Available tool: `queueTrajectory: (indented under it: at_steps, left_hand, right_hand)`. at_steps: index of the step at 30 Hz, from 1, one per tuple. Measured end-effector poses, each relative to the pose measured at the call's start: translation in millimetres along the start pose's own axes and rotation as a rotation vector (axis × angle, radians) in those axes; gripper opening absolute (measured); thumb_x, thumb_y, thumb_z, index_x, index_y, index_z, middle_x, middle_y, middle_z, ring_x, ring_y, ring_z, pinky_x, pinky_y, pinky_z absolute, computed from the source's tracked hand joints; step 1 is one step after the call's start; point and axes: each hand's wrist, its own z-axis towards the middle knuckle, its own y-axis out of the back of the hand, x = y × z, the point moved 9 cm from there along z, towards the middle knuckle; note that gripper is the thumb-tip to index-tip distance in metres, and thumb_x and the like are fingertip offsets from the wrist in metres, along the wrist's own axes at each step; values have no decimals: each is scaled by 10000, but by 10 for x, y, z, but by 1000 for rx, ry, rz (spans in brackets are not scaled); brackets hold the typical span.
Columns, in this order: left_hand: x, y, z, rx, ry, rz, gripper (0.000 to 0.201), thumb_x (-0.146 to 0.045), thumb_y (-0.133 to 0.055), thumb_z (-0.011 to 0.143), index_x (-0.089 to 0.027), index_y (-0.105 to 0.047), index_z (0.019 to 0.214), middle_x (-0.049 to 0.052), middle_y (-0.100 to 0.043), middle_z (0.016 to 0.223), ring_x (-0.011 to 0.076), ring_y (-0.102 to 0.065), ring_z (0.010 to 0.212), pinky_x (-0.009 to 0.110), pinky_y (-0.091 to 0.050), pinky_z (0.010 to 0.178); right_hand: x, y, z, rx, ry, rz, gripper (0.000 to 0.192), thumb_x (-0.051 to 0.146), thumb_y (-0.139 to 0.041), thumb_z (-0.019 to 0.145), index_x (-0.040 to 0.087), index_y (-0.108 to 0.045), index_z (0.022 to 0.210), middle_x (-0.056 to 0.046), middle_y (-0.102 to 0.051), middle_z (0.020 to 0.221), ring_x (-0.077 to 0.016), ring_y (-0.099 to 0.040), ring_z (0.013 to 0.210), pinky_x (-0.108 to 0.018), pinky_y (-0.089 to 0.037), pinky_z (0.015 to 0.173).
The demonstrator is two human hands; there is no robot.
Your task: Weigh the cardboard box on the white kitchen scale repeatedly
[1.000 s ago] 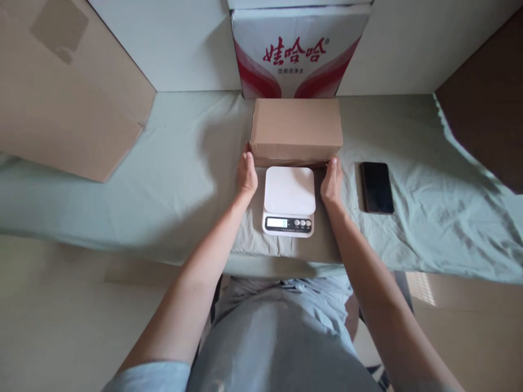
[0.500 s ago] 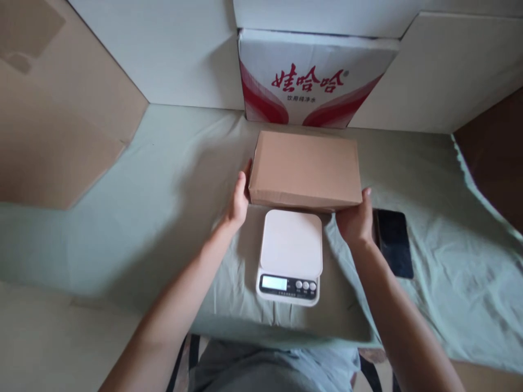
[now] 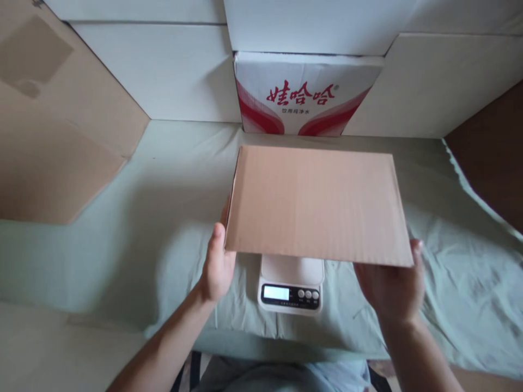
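Above scale (image 3: 291, 283): box (image 3: 316, 204) lifted, left hand (image 3: 216, 267) and right hand (image 3: 390, 291) clamped on its near corners. Risk: box tilts, slips, strikes scale — hold only at edge.

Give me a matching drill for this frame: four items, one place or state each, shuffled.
Things:
1. cardboard box
2. kitchen scale
3. red-and-white carton
4. left hand

Places or states:
A. stands against the back wall
B. grips a box's near left corner
C. held in the air in both hands
D. sits on the green cloth, partly hidden by a box

Pairs: 1-C, 2-D, 3-A, 4-B
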Motion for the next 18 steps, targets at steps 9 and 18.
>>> queueTrajectory:
  at_steps: [9,18]
  left_hand:
    - [359,167,-323,-14,68,-36,638,-650,-324,860,-257,-545,1312,66,-605,1335,259,-412,1382,452,-378,1134]
    - [435,335,-222,-49,29,-51,590,-625,-360,868,-295,-524,1329,29,-539,1412,247,-375,1404,430,-396,1126]
  right_hand:
    - [-361,143,-334,-11,-111,95,556,661,-396,814,315,-628,1184,-33,-736,1122,-247,-515,1312,-505,-361,1150]
    - [-489,271,-313,-72,-133,154,642,668,-288,850,268,-561,1270,-55,-604,1349,-262,-481,1340,-514,-363,1123]
